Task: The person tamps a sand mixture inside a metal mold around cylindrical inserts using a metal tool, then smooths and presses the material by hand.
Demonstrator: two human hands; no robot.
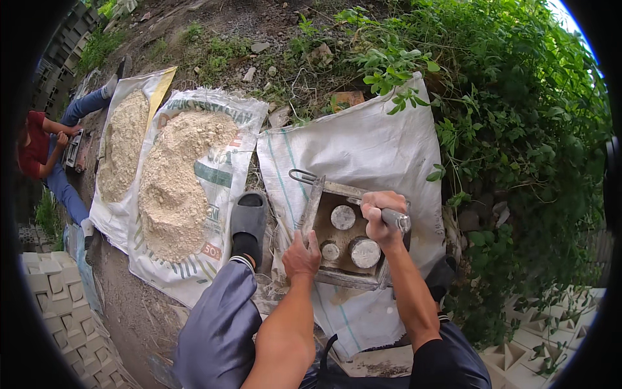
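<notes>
A square box mould (346,280) with worn grey walls lies on a white woven sack (363,146) between my feet. Three round, pale-topped cylinders (365,253) stand inside it, two larger and one smaller. My left hand (302,257) grips the mould's left wall near the front corner, thumb toward the inside. Above the right part of the mould, my right hand (383,217) is closed round a tool with a thick grey handle (396,221). My fist hides most of the tool, so its kind cannot be told. A bent metal loop (302,176) sticks out at the mould's far left corner.
Two sacks to the left carry heaps of pale powder (172,188) (123,146). Farther left sits another person (48,152) in a red shirt. Leafy plants (518,129) crowd the right side. Pale moulded blocks (61,311) are stacked at lower left, with more blocks (544,330) at lower right.
</notes>
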